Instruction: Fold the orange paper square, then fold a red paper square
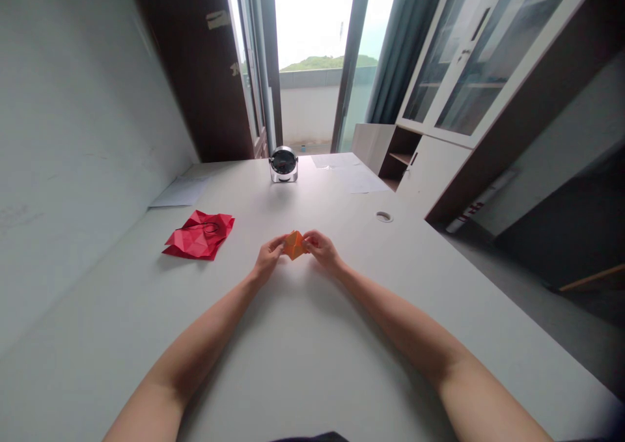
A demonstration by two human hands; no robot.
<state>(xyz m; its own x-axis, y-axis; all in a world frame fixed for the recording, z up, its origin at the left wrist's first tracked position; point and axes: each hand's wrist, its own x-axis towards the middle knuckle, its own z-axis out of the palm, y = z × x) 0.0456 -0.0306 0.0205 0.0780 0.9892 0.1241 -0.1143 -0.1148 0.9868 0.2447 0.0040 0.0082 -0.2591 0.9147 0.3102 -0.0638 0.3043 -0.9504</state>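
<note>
A small piece of folded orange paper is held between my two hands, over the middle of the white table. My left hand pinches its left side with thumb and fingers. On the opposite side, the fingers of my right hand close on its right corner. Creases run across the paper, and its outline is roughly a diamond. My fingers cover both its side corners.
Creased red paper lies at the left with a thin dark cord on it. A round device on a silver stand stands at the back. White sheets lie far right, another sheet far left. A cable hole sits at right.
</note>
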